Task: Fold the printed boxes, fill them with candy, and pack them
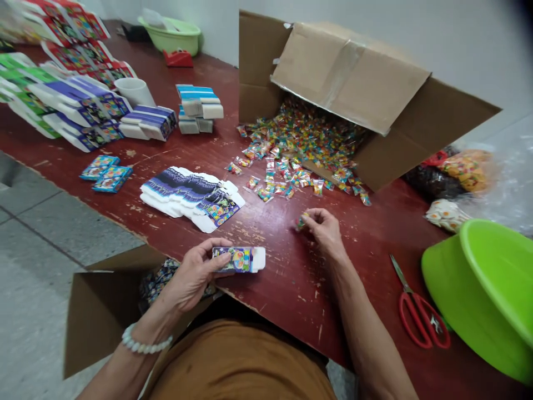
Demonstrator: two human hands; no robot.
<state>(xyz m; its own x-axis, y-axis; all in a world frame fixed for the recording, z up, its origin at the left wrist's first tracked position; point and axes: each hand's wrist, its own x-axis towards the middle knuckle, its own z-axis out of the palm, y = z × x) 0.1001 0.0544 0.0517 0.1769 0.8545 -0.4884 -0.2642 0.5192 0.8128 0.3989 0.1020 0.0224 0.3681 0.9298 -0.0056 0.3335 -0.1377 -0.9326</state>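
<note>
My left hand [195, 272] is closed around a small printed candy box [241, 260], held flat over the table's front edge with its white end flap pointing right. Between the thumb and fingers of my right hand [327, 230] is a small wrapped candy [300, 221], just above the red tabletop. A fanned stack of flat purple-and-white cartons [187, 194] lies beyond my left hand. Past my right hand, a heap of wrapped candies [308, 133] spills from a large cardboard box [350, 72] tipped on its side.
Red-handled scissors [420, 319] and a green tub [466, 289] are at the right. Two blue packs [110, 173] lie left, before stacked purple cartons [83, 105]. An open carton [104, 316] stands below the table edge. A red tape dispenser [178, 58] sits at the back.
</note>
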